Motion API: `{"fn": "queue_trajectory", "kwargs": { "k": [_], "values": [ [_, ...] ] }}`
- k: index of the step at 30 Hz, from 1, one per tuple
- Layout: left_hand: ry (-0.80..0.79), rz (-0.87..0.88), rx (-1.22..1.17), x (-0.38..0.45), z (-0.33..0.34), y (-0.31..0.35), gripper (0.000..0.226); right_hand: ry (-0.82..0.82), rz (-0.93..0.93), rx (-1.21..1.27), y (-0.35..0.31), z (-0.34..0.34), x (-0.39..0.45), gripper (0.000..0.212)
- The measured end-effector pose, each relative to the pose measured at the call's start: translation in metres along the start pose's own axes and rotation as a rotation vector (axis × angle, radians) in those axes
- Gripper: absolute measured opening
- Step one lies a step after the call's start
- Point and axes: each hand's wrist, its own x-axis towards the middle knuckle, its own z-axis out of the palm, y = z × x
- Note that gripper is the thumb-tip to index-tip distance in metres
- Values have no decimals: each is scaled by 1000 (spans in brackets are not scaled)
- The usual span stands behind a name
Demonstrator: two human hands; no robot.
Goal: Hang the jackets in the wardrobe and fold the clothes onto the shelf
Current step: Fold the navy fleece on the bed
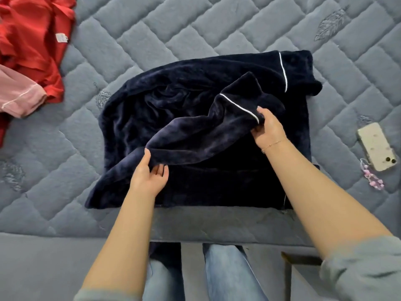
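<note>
A dark navy plush garment [195, 118] with thin white piping lies spread on the grey quilted mattress [152, 35], near the edge closest to the person. The left hand [149, 174] grips a raised fold along the garment's lower left part: the thumb lies on top of the cloth and the curled fingers tuck beneath it, so the fabric is pinched between them. The right hand [268, 129] holds a lifted sleeve end where the white piping runs, its fingers curled round the bunched cloth and the thumb pressed against it. Between the two hands the fabric hangs in a loose ridge above the rest of the garment. A red garment [32, 44] and a pink garment [19, 96] lie at the mattress's far left, touching each other. A phone [376, 146] in a pale case rests face down at the right, well apart from the navy garment.
</note>
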Motion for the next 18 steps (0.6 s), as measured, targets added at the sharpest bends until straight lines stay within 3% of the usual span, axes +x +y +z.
{"fn": "queue_trajectory", "kwargs": {
  "k": [3,5,7,9,14,16,18],
  "values": [
    [63,59,-132,-9,13,7,42,103,-253,46,-12,-22,-21,32],
    [9,75,-221,-18,7,9,47,223,-353,-55,-10,-51,-40,35],
    [-84,22,-281,-29,-5,3,45,380,-332,-143,3,-85,-58,34],
    [-104,-55,-274,-36,-19,-10,42,451,-221,-75,26,-121,-67,29],
    [-58,-162,-281,-33,-45,-34,34,187,33,279,52,-168,-72,32],
    [-249,-118,-267,-34,-52,-31,41,55,86,420,47,-174,-73,25],
    [-311,-60,-241,-34,-53,-23,60,-2,96,506,46,-179,-76,25]
  ]
}}
